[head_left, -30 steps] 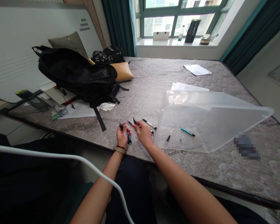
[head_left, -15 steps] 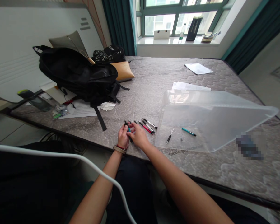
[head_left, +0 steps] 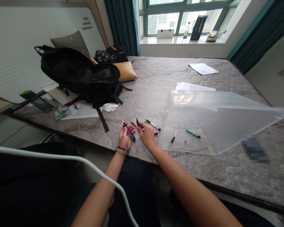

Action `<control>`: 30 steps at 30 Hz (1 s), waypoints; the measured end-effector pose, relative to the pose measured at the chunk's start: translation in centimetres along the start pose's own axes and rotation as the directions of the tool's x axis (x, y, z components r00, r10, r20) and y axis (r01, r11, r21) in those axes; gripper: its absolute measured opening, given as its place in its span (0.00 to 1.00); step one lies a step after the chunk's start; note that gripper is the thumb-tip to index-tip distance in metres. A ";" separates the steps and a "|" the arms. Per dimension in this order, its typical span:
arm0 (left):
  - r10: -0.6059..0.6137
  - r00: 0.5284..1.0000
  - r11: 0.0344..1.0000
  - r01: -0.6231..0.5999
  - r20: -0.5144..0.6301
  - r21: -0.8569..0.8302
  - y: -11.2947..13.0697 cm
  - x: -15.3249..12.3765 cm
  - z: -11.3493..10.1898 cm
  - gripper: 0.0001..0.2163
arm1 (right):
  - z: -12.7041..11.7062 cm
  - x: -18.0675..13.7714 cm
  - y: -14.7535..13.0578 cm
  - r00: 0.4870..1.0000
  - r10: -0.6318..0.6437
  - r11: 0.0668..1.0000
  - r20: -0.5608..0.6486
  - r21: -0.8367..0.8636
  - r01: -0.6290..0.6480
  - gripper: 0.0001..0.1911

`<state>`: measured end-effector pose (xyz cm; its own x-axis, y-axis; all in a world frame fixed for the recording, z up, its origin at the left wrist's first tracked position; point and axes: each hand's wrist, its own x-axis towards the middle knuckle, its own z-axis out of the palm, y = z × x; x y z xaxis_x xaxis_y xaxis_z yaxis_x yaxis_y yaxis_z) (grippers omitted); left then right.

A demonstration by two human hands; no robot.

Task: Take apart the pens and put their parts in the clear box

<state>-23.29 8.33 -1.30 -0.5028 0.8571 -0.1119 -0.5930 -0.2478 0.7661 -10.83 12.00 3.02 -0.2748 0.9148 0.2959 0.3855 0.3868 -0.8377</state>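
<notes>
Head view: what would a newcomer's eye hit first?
Likely the big black backpack at upper left on the grey mattress, then the clear bin at right, with two pens showing within its outline. The white cable sweeping across the lower left also stands out. At centre, the left hand holds a bundle of pens, with the right hand close beside it, among more pens.

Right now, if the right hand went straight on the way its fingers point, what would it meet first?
Probably the left hand, just ahead of the right hand; a pen shows between them and might come first, as depth there is unclear.
</notes>
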 end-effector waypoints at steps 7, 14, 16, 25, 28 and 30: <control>-0.009 1.000 1.000 0.009 0.002 0.027 0.1 -0.1 0.3 0.15 | 0.3 0.0 0.4 0.996 0.001 0.996 0.088 -0.092 0.007 0.09; 0.001 1.000 0.999 -0.002 0.028 0.047 -0.2 0.0 0.1 0.15 | 0.5 -0.5 0.7 0.997 -0.013 0.995 0.072 -0.096 0.020 0.10; 0.009 0.999 0.999 -0.010 0.033 0.052 -0.3 0.1 0.1 0.15 | 0.6 -0.5 0.5 0.998 -0.004 0.996 0.058 -0.086 0.009 0.10; 0.010 0.999 0.999 -0.012 0.045 0.040 -0.6 0.4 -0.2 0.17 | 0.6 -0.2 -1.1 0.999 0.024 1.000 -0.020 -0.005 -0.024 0.10; 0.012 0.999 0.999 -0.013 0.045 0.031 -0.6 0.4 -0.2 0.17 | 0.5 -0.6 -0.8 0.999 0.012 1.000 0.042 -0.022 -0.011 0.10; 0.012 0.999 0.999 -0.014 0.045 0.033 -0.5 0.3 -0.1 0.16 | 0.4 -0.7 -0.4 0.997 0.024 0.998 0.080 -0.055 -0.019 0.09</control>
<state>-23.18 8.64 -1.75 -0.4813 0.8734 -0.0740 -0.5649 -0.2445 0.7881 -11.15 11.20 2.95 -0.3351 0.9115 0.2385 0.4385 0.3750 -0.8168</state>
